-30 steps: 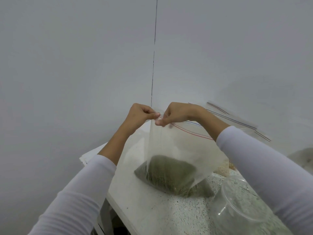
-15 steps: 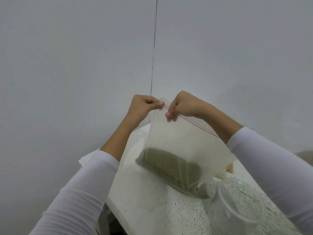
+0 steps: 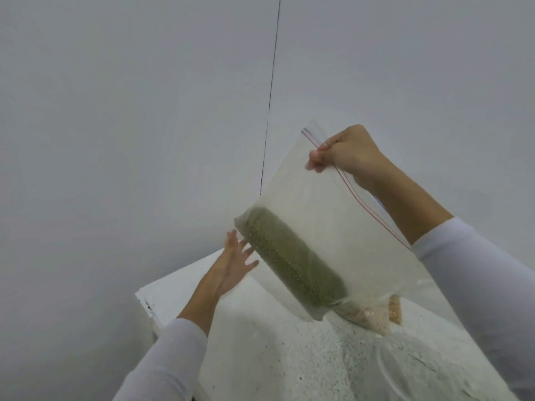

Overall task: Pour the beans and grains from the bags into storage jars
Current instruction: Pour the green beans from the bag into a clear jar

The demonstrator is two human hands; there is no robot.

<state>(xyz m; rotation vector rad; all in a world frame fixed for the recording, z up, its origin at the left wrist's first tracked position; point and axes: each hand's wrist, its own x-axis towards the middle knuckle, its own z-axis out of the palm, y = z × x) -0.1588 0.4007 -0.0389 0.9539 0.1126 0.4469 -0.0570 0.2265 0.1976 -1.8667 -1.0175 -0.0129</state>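
Note:
A clear zip bag [image 3: 327, 215] hangs tilted in the air above the table, with green beans [image 3: 292, 264] piled along its lower left side. My right hand [image 3: 344, 151] pinches the bag's top edge at the red zip line. My left hand [image 3: 234, 264] is flat with straight fingers, just under the bag's lower left corner; whether it touches the bag is unclear. A clear jar [image 3: 428, 369] shows faintly at the lower right, blurred.
The speckled white table [image 3: 260, 342] ends at a corner on the left. Another bag of light brown grains [image 3: 376, 316] lies behind the hanging bag. A plain white wall stands close behind, with a dark seam running down it.
My left hand let go of the bag's top and dropped beneath its lower corner. My right hand lifted the bag higher and to the right, tilting it.

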